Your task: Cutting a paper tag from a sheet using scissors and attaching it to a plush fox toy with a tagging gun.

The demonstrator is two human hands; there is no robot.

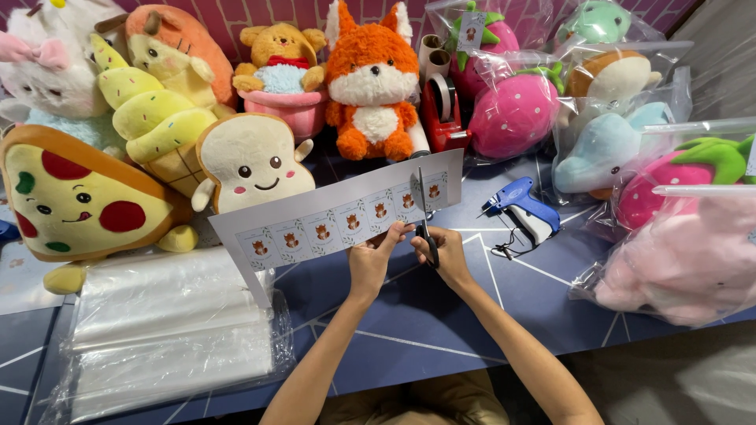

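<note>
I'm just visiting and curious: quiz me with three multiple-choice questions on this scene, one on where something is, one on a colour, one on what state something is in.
1. Where does the blue tagging gun lie?
A. on the table right of the hands
B. on the stack of clear bags
C. on the fox's lap

2. What colour is the upright fox plush?
A. green
B. orange and white
C. purple

3. What is the state of the sheet of small labels?
A. rolled into a tube
B. lying flat under the toys
C. held up and being cut with scissors

Answers:
1. A: the gun rests on the dark table beside the right hand.
2. B: its fur is orange with a white face and chest.
3. C: the left hand holds the sheet's lower edge while the right hand's scissors cross it.
</note>
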